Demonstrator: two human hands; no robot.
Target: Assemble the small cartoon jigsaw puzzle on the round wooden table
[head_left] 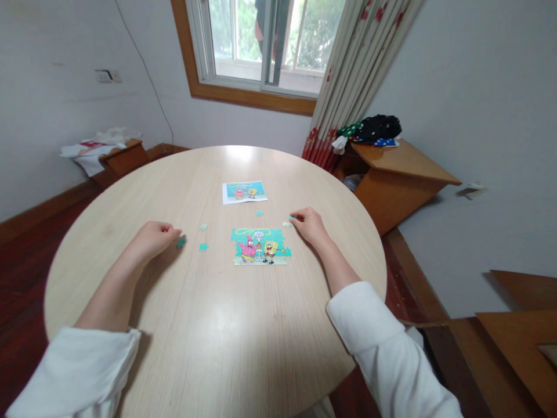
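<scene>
A cartoon jigsaw puzzle [260, 246] lies mostly joined on the round table, with uneven gaps along its left and right sides. My left hand [157, 237] is closed in a pinch on a teal puzzle piece [181, 242] to the left. To the right of the puzzle, my right hand [310, 225] pinches another teal piece [293, 217]. A pale loose piece [286, 224] rests just below those fingertips. Other loose pieces lie around: a pale green one [203, 227], a teal one [203, 247] and a teal one [260, 213] above the puzzle.
A printed reference picture [245, 192] lies behind the puzzle on the round table [191, 325]. Beyond the table's right edge stands a wooden cabinet [404, 165] with dark cloth [379, 128] on top. A curtain [348, 87] hangs beside the window.
</scene>
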